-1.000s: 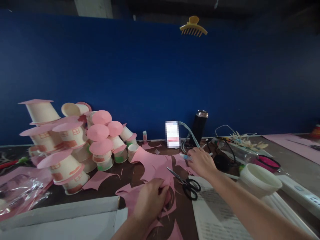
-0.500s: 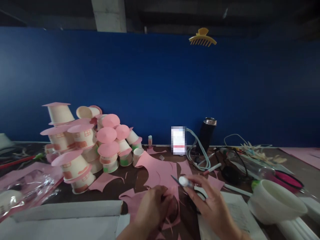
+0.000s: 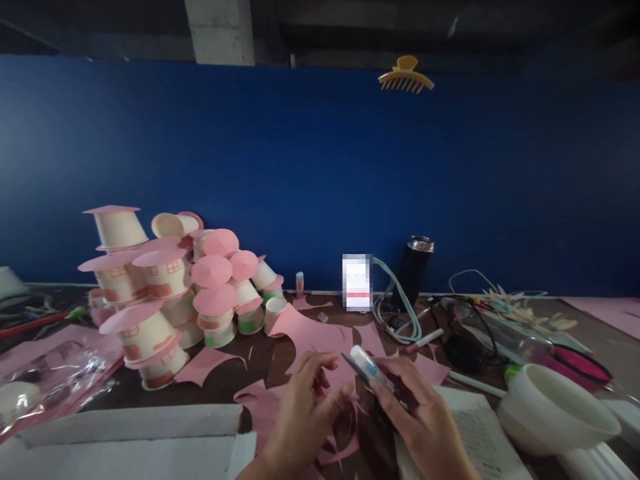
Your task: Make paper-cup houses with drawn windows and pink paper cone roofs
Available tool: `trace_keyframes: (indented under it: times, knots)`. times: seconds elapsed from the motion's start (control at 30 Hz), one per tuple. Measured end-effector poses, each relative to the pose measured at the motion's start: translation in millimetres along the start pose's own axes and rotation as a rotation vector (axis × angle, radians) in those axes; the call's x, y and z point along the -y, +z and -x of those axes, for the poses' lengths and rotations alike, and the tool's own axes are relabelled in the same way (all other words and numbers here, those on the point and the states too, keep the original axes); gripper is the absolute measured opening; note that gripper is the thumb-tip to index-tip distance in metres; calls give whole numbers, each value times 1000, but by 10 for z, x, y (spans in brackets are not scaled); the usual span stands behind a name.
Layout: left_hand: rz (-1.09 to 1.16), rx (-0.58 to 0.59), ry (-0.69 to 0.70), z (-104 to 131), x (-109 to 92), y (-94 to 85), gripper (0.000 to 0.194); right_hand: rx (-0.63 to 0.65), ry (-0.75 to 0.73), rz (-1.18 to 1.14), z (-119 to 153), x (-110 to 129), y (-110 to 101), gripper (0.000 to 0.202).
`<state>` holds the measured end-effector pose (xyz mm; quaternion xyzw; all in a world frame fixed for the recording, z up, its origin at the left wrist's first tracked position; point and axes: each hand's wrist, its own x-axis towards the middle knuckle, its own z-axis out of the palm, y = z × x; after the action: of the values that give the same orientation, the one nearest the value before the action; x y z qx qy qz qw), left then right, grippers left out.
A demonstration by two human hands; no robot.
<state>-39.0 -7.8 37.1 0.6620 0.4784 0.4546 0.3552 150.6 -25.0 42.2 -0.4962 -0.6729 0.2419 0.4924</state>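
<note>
My right hand (image 3: 425, 417) grips a glue stick (image 3: 367, 365) with a white cap and a blue-and-white label. The pointed dark blades of a pair of scissors (image 3: 353, 367) jut out beside it from the same hand; their handles are mostly hidden. Close by on the left, my left hand (image 3: 305, 410) is open, thumb and fingers apart, with nothing visible between them. Beneath both hands lie cut scraps of pink paper (image 3: 313, 333) with curved edges. Some scraps (image 3: 265, 403) reach out from under my left wrist.
Paper cups (image 3: 145, 333) with pink paper roofs are piled at the left. A white box (image 3: 125, 447) is at the front left. Behind stand a phone (image 3: 357, 283) and a black flask (image 3: 417, 270); white bowls (image 3: 550, 413) sit at the right.
My left hand has opened from a pinch, its fingers now spread. The glue stick in my right hand has turned, showing more of its label.
</note>
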Motion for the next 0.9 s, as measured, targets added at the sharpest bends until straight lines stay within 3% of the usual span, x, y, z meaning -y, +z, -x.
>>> trace_keyframes:
  times: [0.17, 0.3, 0.43, 0.53, 0.73, 0.9]
  knots:
    - [321, 62, -94, -25, -4, 46, 40, 93, -121, 64, 30, 40, 59, 21]
    - [550, 144, -223, -40, -14, 78, 30, 116, -127, 77, 53, 63, 98, 26]
    - [645, 49, -346, -56, 15, 71, 29, 32, -12, 92, 75, 38, 107, 42]
    - [747, 23, -364, -68, 70, 78, 29, 14, 32, 108, 73, -14, 101, 30]
    - [752, 28, -369, -75, 86, 107, 29, 82, 31, 140, 70, -64, 96, 20]
    - [730, 46, -325, -74, 62, 94, 27, 88, 126, 44, 69, -17, 113, 20]
